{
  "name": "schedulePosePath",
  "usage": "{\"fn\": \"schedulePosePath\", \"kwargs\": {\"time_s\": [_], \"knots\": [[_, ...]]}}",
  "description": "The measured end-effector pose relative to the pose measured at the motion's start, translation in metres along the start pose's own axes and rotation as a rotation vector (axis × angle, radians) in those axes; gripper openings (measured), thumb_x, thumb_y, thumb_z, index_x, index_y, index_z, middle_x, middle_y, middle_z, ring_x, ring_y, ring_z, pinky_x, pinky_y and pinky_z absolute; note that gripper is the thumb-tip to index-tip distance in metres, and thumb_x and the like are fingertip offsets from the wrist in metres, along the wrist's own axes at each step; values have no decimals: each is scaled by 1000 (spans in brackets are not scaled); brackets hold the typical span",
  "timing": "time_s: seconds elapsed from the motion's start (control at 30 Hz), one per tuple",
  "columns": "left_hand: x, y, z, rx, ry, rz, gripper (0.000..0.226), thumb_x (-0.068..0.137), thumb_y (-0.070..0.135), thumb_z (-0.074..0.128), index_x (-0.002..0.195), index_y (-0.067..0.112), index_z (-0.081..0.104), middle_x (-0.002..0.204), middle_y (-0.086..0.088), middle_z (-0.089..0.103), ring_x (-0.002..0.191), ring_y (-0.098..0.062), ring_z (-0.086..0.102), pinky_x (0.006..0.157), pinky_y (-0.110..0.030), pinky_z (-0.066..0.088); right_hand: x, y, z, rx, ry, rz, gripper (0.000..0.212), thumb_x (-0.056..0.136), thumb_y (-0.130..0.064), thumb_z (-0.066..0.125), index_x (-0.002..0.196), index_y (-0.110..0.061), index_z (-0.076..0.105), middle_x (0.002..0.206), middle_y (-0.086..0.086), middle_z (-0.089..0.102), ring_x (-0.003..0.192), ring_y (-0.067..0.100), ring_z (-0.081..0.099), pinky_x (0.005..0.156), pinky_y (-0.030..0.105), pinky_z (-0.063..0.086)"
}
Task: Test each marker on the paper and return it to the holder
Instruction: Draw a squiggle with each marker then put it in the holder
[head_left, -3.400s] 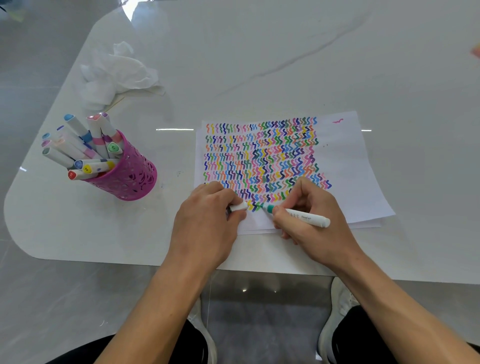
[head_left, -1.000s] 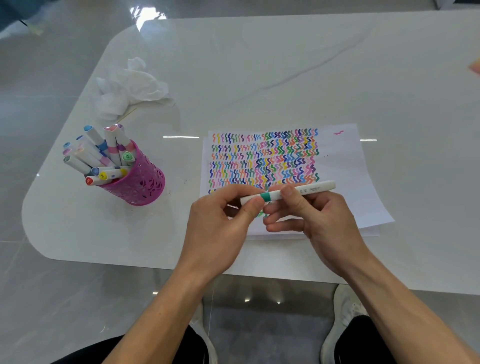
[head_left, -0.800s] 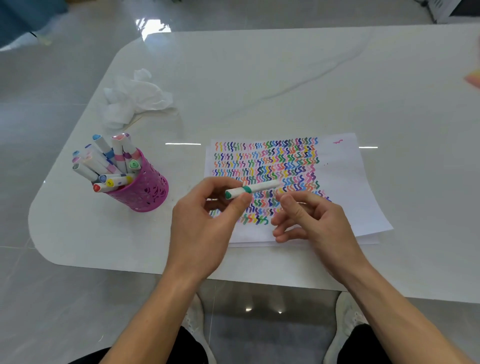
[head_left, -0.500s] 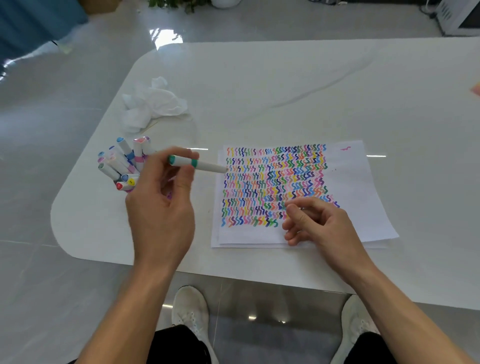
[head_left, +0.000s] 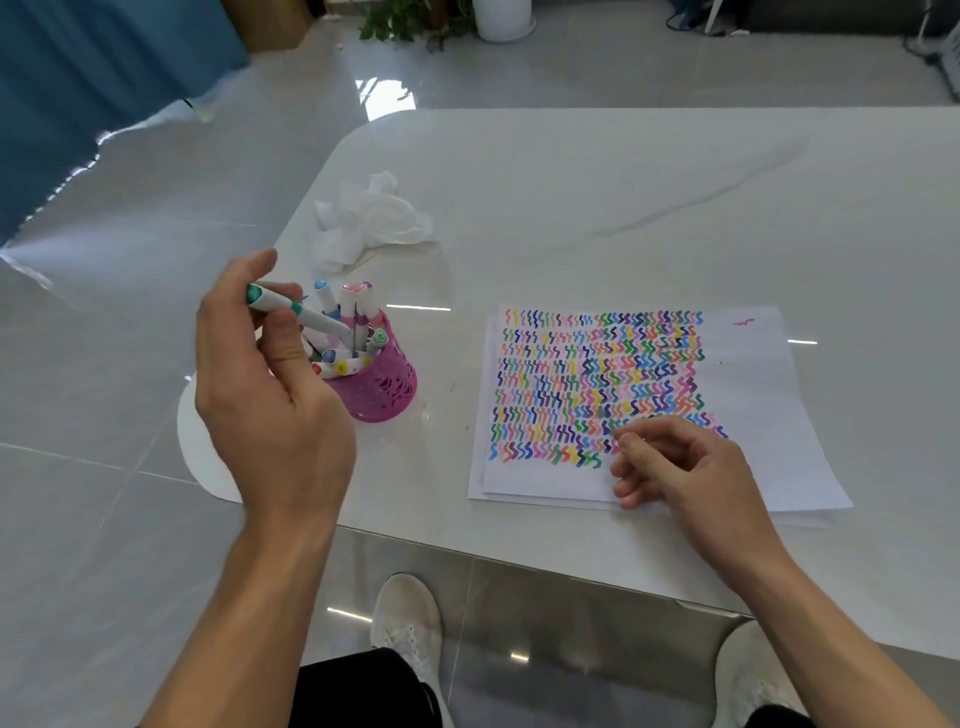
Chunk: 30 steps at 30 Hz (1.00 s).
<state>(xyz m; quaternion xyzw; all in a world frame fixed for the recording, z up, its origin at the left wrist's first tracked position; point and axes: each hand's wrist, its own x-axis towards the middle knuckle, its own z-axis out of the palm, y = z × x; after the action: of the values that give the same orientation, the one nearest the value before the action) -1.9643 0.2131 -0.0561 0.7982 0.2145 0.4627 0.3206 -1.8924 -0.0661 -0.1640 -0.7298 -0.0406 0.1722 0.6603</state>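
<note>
just left of pink holder (head_left: 384, 389), my left hand (head_left: 270, 400) pinches capped green marker (head_left: 298, 310) between thumb and fingers. far end angled down at holder mouth, i judge for dropping in among other markers (head_left: 358, 312). right of holder, my right hand (head_left: 675, 467) rests on paper (head_left: 753, 415), fingers loosely curled, holding nothing, probably steadying sheet on tabletop (head_left: 623, 208). crumpled tissue (head_left: 374, 218) behind holder.

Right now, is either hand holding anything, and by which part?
The left hand pinches the green marker near its green-capped end, its far end over the pink holder. The right hand holds nothing, resting on the paper.
</note>
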Motion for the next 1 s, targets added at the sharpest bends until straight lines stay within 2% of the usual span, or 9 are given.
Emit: {"fn": "schedulePosePath", "kwargs": {"time_s": [0.07, 0.13, 0.27, 0.37, 0.57, 0.7, 0.8, 1.0], "knots": [[0, -5, 1, 74, -50, -21, 34, 104, 15, 42, 135, 25, 52, 116, 1, 63, 104, -17, 62, 85, -38, 53, 0, 1, 0, -3, 3, -2, 9, 98, -8, 69, 95, -13, 77, 76, 12, 77, 62, 30, 73, 58, 30, 61], [-1, -10, 2, 120, -96, -59, 36, 103, 16, 46, 136, 27, 54, 119, 2, 62, 104, -15, 62, 88, -38, 54, -1, 0, 0, -8, 3, -2, 9, 98, -8, 69, 96, -12, 77, 77, 12, 77, 62, 30, 73, 58, 29, 61], [-4, -15, 6, 205, -142, -61, 38, 100, 20, 54, 135, 33, 56, 111, 9, 61, 94, -10, 65, 86, -28, 52, -2, -1, 0, -23, -5, -10, 10, 98, -7, 69, 96, -13, 77, 77, 10, 77, 64, 29, 74, 60, 29, 62], [-3, -18, 10, 257, -175, -47, 34, 97, 20, 56, 128, 33, 62, 104, 5, 66, 88, -13, 64, 80, -19, 46, -3, -2, 0, -23, -14, -17, 12, 98, -7, 69, 96, -14, 78, 78, 10, 77, 65, 29, 74, 61, 30, 62], [-9, -18, 19, 376, -245, -40, 33, 100, 23, 51, 131, 27, 63, 111, -2, 69, 97, -21, 64, 87, -32, 49, -3, -2, 0, -19, -15, -12, 13, 98, -6, 69, 96, -15, 78, 78, 10, 77, 65, 29, 74, 61, 29, 62], [-10, -20, 22, 429, -269, -33, 31, 103, 34, 46, 120, 22, 69, 110, -3, 69, 98, -23, 60, 81, -30, 42, -3, -3, -1, -23, -15, -11, 12, 98, -7, 69, 95, -15, 78, 79, 10, 77, 66, 29, 75, 62, 30, 62], [-10, -23, 23, 440, -270, -16, 30, 104, 32, 46, 114, 18, 71, 109, -5, 69, 97, -25, 60, 79, -27, 37, -4, -4, 0, -22, -17, -12, 12, 98, -7, 68, 95, -14, 78, 79, 10, 77, 66, 28, 75, 62, 30, 62], [-11, -19, 26, 422, -238, 7, 32, 103, 27, 48, 129, 19, 64, 115, -5, 67, 105, -25, 56, 88, -34, 43, -5, -5, 1, -28, -3, -20, 12, 99, -7, 68, 96, -14, 77, 78, 8, 77, 66, 26, 75, 61, 28, 62]]}}
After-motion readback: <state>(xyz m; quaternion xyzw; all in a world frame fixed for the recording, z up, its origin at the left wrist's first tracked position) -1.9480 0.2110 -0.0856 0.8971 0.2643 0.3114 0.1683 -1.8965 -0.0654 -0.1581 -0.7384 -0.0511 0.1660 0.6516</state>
